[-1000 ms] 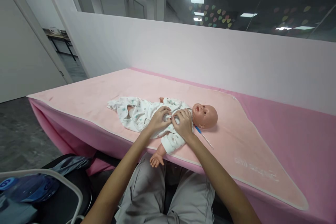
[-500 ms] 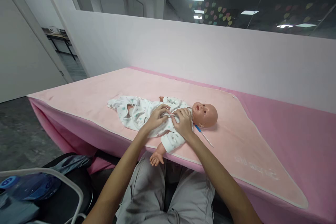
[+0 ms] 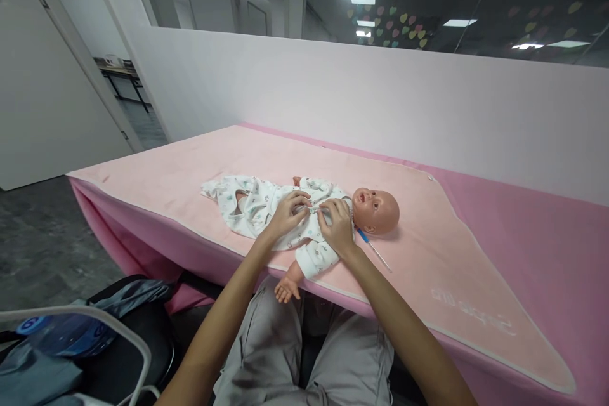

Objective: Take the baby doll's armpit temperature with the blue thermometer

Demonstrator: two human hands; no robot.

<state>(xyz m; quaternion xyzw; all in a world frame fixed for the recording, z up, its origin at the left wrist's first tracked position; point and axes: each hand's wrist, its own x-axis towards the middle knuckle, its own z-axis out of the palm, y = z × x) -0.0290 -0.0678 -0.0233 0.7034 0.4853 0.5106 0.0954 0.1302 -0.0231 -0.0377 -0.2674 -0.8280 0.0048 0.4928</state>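
A baby doll point(image 3: 375, 210) lies on its back with its head to the right, dressed in a white printed baby outfit point(image 3: 252, 203). Over the chest, my left hand point(image 3: 288, 214) pinches the front of the outfit. Facing it from the head side, my right hand point(image 3: 339, 223) has thumb and fingers closed on the same cloth. A narrow bit of fabric shows between the fingertips; any fastening there is too small to make out. Beside the doll's neck lies a screwdriver-like tool point(image 3: 373, 248) with a blue handle and thin metal shaft.
A pale pink mat point(image 3: 457, 254) covers the table over a darker pink cloth point(image 3: 537, 228). The doll's near hand point(image 3: 287, 289) hangs past the front edge. A white wall point(image 3: 380, 101) rises behind. At lower left, a chair holds a water bottle point(image 3: 66, 333) and cloth.
The view has shifted a little, so everything sits slightly farther right. My fingertips are a bit farther apart on the outfit's chest. Doll and tool stay in place on the mat.
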